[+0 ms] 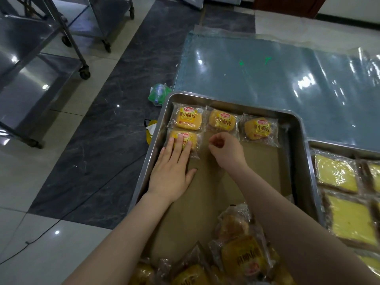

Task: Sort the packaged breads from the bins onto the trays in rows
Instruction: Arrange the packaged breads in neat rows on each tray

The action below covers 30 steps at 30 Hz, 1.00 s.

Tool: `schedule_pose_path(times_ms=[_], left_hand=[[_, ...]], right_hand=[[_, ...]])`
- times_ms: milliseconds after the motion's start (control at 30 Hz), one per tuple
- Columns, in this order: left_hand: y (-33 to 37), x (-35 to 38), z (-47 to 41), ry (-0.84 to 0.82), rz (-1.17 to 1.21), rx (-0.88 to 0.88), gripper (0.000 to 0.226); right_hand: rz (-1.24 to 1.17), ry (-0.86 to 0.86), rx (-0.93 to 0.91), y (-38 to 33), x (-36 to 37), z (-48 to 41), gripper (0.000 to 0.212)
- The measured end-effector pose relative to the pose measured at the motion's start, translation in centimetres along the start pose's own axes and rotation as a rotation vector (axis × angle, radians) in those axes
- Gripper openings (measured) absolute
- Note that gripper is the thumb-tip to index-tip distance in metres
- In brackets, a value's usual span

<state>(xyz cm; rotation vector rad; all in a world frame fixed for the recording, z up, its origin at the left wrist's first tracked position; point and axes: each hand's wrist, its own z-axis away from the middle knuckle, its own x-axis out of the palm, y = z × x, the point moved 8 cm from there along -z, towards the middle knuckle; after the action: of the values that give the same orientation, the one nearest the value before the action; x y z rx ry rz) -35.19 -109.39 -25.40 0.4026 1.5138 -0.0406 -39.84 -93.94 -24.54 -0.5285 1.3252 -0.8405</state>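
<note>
Surface: steel tray (296, 128) lined with brown paper (205, 192), beside tiled floor (61, 182).
Back-row breads (222, 120): three packs side by side along the far wall.
Second-row bread (195, 138): left side, directly below the first back-row pack.
Left hand (172, 177): my fingers (178, 147) straight, slightly spread, lying flat on that bread.
Right hand (226, 150): fingers curled at the middle pack's near edge; cannot tell if they pinch the wrapper.

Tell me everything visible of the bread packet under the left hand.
The bread packet is a golden bun in clear wrap with a yellow label and red logo. It lies flat on the brown paper lining the metal tray, by its left wall, in front of the far row's left packet. The left hand's straight fingers rest on it.
</note>
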Motion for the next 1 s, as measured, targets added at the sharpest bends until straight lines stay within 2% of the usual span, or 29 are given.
schedule_pose_path(times_ms=[100,200,300,333,433,533,600,700,800,933,1000], left_hand=[[0.6,-1.3,0.8,0.046,-0.017,0.043,0.075],[0.9,-1.9,1.8,0.056,-0.012,0.038,0.074],[1.2,-1.3,2.8,0.017,0.021,0.035,0.072],[1.4,-1.0,3.1,0.004,0.042,0.043,0.071],[1.9,-0.5,4.0,-0.025,0.114,0.071,0.069],[2.5,-0.9,4.9,-0.031,0.221,0.118,0.063],[2.8,-1.2,5.3,-0.046,0.391,0.09,0.056],[3.0,-1.0,5.7,-0.127,0.777,-0.092,0.039],[2.4,-1.2,5.6,-0.04,0.968,-0.261,0.013],[1.7,0.3,5.9,-0.04,1.401,-0.574,0.017],[2.0,0.6,5.9,-0.056,1.422,-0.599,0.02]], right_hand=[[0.08,-0.273,-0.008,1.3,-1.0,3.0,0.01],[0.278,-0.5,-0.009,3.4,-2.4,6.7,0.006],[0.38,-0.701,0.007,5.4,-2.8,10.0,0.02],[0.388,-0.723,0.013,5.8,-2.9,10.6,0.019],[0.328,-0.592,-0.003,5.7,-3.5,10.5,0.002],[0.118,-0.285,0.056,5.6,-5.5,9.0,0.005],[-0.018,-0.162,0.092,5.6,-6.3,8.4,0.006],[-0.101,-0.149,0.099,5.5,-5.9,8.2,0.005],[-0.201,-0.164,0.115,5.5,-5.2,8.3,0.005],[-0.612,-0.114,0.31,6.8,-4.1,9.1,0.009],[-0.794,-0.102,0.405,7.3,-3.3,9.8,0.009]])
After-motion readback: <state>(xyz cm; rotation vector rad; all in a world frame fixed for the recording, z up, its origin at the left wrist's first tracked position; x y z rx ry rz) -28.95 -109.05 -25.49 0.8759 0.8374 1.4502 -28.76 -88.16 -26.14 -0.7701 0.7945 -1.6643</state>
